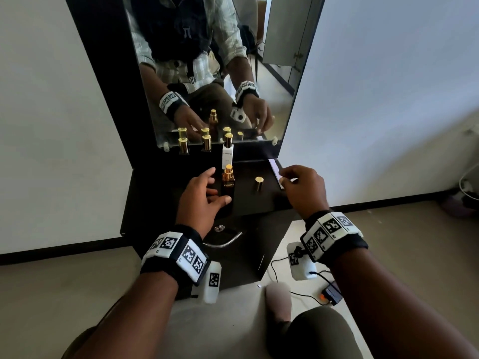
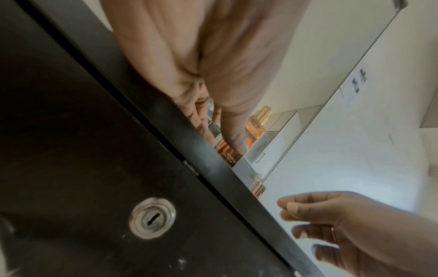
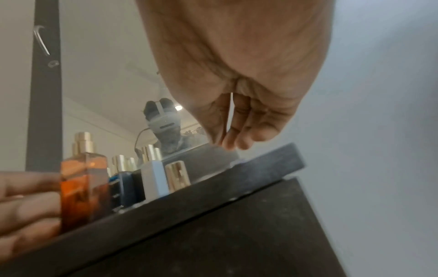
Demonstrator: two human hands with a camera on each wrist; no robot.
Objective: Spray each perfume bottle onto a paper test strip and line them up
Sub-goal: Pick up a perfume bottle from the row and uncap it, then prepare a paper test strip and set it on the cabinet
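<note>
Amber bottle [image 1: 228,183] upright on dark shelf [image 1: 261,200], cap off; my left hand [image 1: 204,196] curls round it. Gold cap [image 1: 258,183] just right. White strip [image 1: 275,170] at shelf's right edge; my right hand [image 1: 302,189] pinches it. White bottle [image 1: 227,153] behind.

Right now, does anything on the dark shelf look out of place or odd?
Only one thing: a gold cap stands alone, right of the uncapped amber bottle the left hand grips. Nothing looks spilled or damaged.
</note>
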